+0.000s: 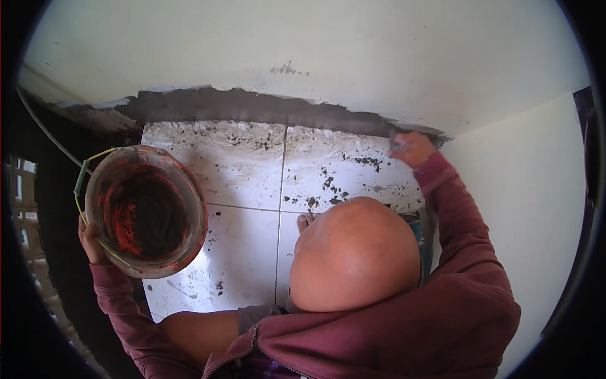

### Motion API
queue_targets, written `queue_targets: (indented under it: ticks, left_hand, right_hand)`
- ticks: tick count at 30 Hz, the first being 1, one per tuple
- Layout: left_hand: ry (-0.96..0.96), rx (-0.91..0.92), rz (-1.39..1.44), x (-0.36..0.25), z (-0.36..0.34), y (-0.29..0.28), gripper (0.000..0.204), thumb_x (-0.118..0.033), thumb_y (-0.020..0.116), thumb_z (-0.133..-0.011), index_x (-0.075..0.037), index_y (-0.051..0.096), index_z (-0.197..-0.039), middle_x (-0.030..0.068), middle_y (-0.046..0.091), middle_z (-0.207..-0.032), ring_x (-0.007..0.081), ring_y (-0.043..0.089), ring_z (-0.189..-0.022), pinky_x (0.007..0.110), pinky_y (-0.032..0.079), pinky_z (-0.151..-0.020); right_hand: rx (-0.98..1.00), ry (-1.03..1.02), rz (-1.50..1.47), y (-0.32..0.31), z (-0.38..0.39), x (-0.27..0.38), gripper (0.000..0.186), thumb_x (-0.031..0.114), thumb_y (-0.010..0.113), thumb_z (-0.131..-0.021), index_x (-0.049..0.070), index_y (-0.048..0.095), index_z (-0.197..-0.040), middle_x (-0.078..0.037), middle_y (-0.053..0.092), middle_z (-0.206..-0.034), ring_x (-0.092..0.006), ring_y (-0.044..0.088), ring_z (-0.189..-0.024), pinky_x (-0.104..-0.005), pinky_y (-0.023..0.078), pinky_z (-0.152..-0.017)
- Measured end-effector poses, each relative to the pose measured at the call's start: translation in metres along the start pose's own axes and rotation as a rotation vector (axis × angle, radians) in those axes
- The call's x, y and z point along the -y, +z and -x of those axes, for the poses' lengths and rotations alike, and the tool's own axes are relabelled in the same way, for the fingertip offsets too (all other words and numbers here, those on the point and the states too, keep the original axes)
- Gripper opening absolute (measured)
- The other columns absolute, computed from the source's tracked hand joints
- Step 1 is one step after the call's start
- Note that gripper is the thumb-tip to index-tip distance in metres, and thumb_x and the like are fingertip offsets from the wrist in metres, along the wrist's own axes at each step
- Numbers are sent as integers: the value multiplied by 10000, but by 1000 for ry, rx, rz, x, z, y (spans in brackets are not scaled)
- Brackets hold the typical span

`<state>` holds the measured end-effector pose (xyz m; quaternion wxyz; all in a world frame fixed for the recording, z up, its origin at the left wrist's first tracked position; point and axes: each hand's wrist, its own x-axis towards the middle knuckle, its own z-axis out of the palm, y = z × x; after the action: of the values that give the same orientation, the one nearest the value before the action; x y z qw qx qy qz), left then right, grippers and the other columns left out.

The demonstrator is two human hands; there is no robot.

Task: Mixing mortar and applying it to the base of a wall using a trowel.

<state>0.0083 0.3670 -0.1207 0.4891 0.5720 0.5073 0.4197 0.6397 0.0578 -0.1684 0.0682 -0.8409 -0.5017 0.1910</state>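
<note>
At the left, my left hand (93, 243) is closed on the rim of a bucket (201, 208), tipped so that its mouth faces me. Dark wet mortar (154, 218) coats the bottom and the reddish inner wall. My right hand (413, 149) is low against the far wall near the corner, its fingers curled and slightly blurred. A small dark edge shows at the fingertips, but what they hold is too unclear to name. Beside it runs a rough strip of dark grey mortar (252, 107) along the foot of the wall.
White floor tiles (246, 243) carry smears and dark mortar crumbs (328, 183). My bent knee (356, 252) rises in the middle, with a blue-green container (426, 237) partly hidden behind it. A pale side wall (524, 189) stands at right; a grey cable or hose (47, 136) runs at left.
</note>
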Motion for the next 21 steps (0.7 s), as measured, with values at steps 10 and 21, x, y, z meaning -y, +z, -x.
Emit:
queue_targets:
  ticks: [10,21]
  left_hand:
    - [-48,77,-48,0,-4,-6,407,-67,378,-638,5,491,-1023,32,534,-862,98,507,-703,209,418,-661]
    - [57,-1,62,-19,18,54,432,-52,427,-642,8,511,-1061,35,540,-906,102,496,-787,201,384,-696]
  right_hand:
    - [100,8,-143,11,-39,25,389,396,610,-727,72,599,-942,-170,588,-881,-314,549,-870,-388,432,-746]
    - [103,-591,-97,11,-19,128,252,221,629,-695,41,568,-862,-138,542,-815,-318,539,-755,-391,453,-607]
